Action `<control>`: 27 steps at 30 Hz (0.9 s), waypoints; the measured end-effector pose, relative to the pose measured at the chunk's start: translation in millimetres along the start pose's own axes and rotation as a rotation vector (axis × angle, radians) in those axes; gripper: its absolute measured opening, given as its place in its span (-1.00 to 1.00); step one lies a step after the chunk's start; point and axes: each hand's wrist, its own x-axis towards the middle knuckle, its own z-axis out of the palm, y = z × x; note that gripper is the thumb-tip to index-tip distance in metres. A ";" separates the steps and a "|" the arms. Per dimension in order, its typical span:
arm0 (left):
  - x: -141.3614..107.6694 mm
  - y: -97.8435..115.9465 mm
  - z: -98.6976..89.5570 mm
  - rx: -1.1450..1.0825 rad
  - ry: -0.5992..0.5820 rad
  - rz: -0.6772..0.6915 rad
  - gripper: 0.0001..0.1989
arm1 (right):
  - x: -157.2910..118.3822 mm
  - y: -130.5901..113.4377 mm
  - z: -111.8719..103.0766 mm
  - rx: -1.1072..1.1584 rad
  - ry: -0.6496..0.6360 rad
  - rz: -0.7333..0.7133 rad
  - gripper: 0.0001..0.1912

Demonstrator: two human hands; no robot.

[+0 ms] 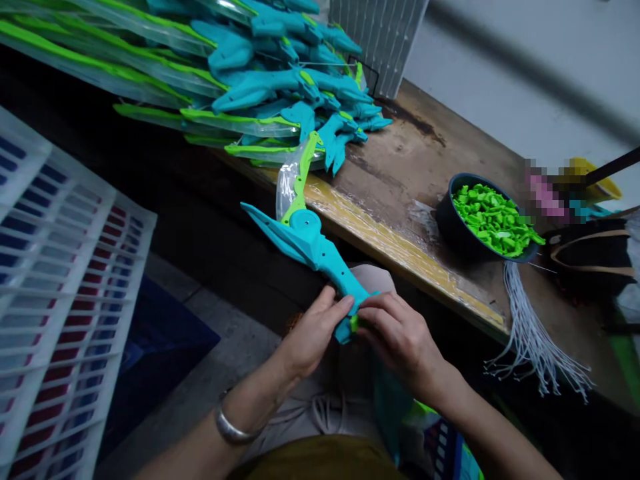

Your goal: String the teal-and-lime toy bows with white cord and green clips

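My left hand (311, 333) grips the lower end of a teal plastic toy bow (310, 243) with a lime-green limb wrapped in clear film. My right hand (400, 337) pinches a small green plastic piece (354, 323) against the same end of the toy. The toy slants up and to the left, over the edge of the wooden workbench (400, 167). A silver bangle sits on my left wrist.
A pile of finished teal and green toys (250, 73) covers the bench's far left. A dark bowl (450, 227) of green parts (493, 217) stands at right, with a bundle of white cords (530, 333) hanging beside it. White printed sheets (60, 280) lie at left.
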 end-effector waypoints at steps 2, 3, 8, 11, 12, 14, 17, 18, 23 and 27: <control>-1.8 0.1 -3.7 0.004 -0.002 -0.027 -0.66 | -5.0 -1.0 5.3 0.048 0.031 0.020 -0.89; -2.2 0.1 -5.9 0.014 -0.004 -0.043 -0.67 | -6.5 -0.4 6.2 0.056 0.029 0.016 -0.88; -1.2 1.1 -14.2 0.046 -0.022 -0.093 -0.68 | -3.2 6.5 -3.0 -0.034 -0.085 -0.082 -0.80; 0.2 2.2 -18.0 0.036 -0.088 -0.107 -0.64 | -1.1 11.0 -8.0 -0.061 -0.148 -0.128 -0.79; 0.7 1.9 -19.7 0.037 -0.123 -0.098 -0.62 | -1.6 12.5 -7.8 -0.066 -0.149 -0.138 -0.78; 1.7 0.2 -23.6 0.063 -0.192 -0.062 -0.55 | -4.2 14.8 -4.6 -0.079 -0.131 -0.138 -0.76; 2.7 -3.7 -28.9 0.137 -0.221 -0.017 -0.52 | -9.9 15.7 3.6 -0.015 -0.055 -0.053 -0.77; 2.6 -4.4 -29.9 0.159 -0.212 -0.019 -0.55 | -11.5 15.3 6.2 0.049 -0.022 0.011 -0.79; -0.9 -0.8 -28.1 0.240 -0.209 -0.060 -0.62 | -13.7 14.7 11.3 0.414 0.110 0.425 -0.57; -4.5 2.6 -23.9 0.291 -0.225 -0.081 -0.59 | -10.6 22.8 9.1 0.495 0.091 0.493 -0.43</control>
